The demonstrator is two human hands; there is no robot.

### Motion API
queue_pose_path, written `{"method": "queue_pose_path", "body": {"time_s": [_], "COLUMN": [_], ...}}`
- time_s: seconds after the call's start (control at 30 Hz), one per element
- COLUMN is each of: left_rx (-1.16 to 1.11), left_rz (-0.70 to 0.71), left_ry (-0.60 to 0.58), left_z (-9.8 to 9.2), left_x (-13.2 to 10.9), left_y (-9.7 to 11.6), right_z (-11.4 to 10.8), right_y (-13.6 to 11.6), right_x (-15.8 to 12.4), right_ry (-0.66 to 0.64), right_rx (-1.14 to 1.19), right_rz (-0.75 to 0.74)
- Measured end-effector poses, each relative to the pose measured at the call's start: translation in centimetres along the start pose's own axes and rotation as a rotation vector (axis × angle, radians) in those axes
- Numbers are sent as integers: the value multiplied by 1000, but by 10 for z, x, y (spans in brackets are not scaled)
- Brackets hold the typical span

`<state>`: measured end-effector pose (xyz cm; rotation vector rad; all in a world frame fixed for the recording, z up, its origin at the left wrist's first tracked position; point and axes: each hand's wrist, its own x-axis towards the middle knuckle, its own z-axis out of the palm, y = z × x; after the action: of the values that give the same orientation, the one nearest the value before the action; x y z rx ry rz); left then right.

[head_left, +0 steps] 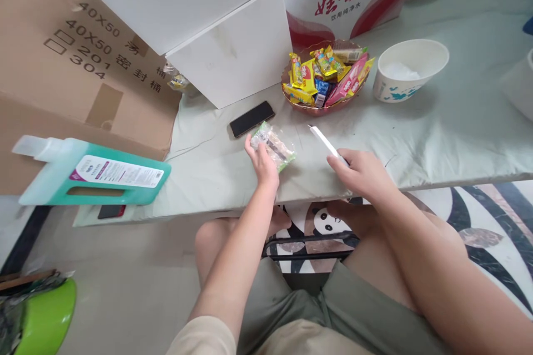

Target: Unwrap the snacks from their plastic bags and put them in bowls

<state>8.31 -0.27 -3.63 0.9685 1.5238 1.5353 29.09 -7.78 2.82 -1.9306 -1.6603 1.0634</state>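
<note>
As I look on, a left hand [265, 166] holds a clear, green-trimmed packet [278, 147] near the front edge of a cloth-covered surface [462, 144], its thumb and fingers partly closed about the packet's left end, slightly spread; how hard they press, I cannot tell. To the right, also by the front edge, a right hand [362, 173] is curled around a slim white tool [323, 141], whose thin dark tip points toward the back edge and stands apart from the packet. A dark phone [252, 118] lies just beyond the left hand, and an amber bowl [306, 107] of wrapped snacks [322, 75] sits farther toward the back edge, beside a white paper bowl [393, 84]. The packet looks light, its film thin, crinkly and perhaps slippery, so a loose pinch could slide. Its pale contents, blurred behind glare and a dark band, are probably firm yet liable to crumble if squeezed. The best hold appears to be at the green-trimmed ends, thumb above and fingers below, with the middle left unpressed. The white tool seems light and stiff, best gripped by its body, well behind the tip. Whether the packet rests on the surface or hangs just over it, I cannot tell.
</note>
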Motion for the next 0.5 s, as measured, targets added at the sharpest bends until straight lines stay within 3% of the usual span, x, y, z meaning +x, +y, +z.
{"method": "queue_pose_path", "body": {"time_s": [0.1, 0.2, 0.4, 0.5], "left_rx": [62, 133, 175, 278], "left_rz": [43, 49, 87, 115], "left_ry": [-36, -63, -55, -13], "left_z": [3, 5, 6, 5], "left_x": [-14, -21, -20, -23], "left_y": [5, 7, 8, 10], "right_z": [2, 6, 16, 30], "right_y": [6, 11, 11, 4], "right_x": [17, 29, 38, 40], "right_ry": [93, 143, 564, 463], "right_rx": [-250, -291, -224, -109], "right_rz": [66, 24, -159, -427]}}
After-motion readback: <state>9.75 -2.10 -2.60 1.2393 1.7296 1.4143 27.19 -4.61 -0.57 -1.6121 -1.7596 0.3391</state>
